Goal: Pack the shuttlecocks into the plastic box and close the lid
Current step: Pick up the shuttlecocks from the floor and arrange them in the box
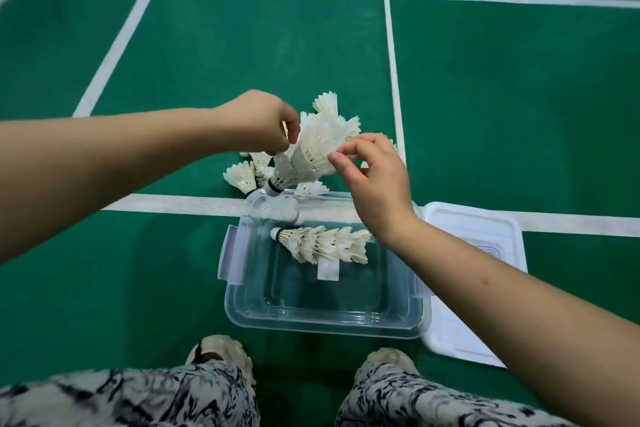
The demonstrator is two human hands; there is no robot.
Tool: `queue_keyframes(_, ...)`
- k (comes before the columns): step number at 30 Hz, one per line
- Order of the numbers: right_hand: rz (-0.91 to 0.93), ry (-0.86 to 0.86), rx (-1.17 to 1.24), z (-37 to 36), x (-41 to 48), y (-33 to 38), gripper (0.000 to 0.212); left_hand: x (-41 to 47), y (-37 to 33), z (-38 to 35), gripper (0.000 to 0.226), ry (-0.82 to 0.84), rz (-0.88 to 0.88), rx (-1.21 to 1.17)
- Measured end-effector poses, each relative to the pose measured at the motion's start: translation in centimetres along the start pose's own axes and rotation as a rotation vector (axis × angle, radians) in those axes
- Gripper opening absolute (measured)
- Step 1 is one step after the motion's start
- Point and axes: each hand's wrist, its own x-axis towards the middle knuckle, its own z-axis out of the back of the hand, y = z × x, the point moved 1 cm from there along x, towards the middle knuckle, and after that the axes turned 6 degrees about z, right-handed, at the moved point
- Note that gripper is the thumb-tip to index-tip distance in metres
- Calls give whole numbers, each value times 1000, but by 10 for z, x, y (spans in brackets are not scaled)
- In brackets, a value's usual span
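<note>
A clear plastic box (pixel 242 312) stands open on the green floor in front of my feet. Inside it lies a nested row of white shuttlecocks (pixel 325 243), cork end to the left. Above the box's far edge I hold a second nested stack of shuttlecocks (pixel 311 149), tilted with its cork end down near the rim. My left hand (pixel 263 125) grips the stack from the left. My right hand (pixel 374 177) pinches its feathers from the right. Loose shuttlecocks (pixel 242 177) lie on the floor just beyond the box. The white lid (pixel 485 239) lies flat to the right of the box.
White court lines (pixel 173 204) cross the green floor around the box. My two shoes (pixel 221 350) and patterned trouser legs are at the bottom of the view, close to the box's near edge.
</note>
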Motion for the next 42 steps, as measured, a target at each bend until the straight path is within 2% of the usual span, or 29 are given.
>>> queue_keyframes(3,-20,7,72,2,-11,3,8,-25,5,-11,20,18,41,-96)
queue_keyframes(8,-52,65,141,0,-26,9,10,-55,14,-35,7,90,104,-381)
queue_keyframes(12,-88,63,144,0,-29,6,14,-67,19,-48,14,106,142,-513)
queue_keyframes(16,-120,57,156,-2,-30,-1,12,-73,26,-59,11,99,173,-652)
queue_keyframes(27,-110,62,210,-2,-29,-1,20,-82,39,-82,11,14,97,-574)
queue_keyframes(30,-109,-28,228,6,-29,2,17,-84,43,-84,16,-32,95,-567)
queue_keyframes(36,-251,-305,288,18,-23,-12,17,-88,47,-86,18,-101,127,-557)
queue_keyframes(39,-309,-269,277,15,-33,-23,18,-86,47,-85,18,-122,125,-546)
queue_keyframes(42,-410,-120,239,4,-54,-35,19,-84,47,-84,17,-157,122,-542)
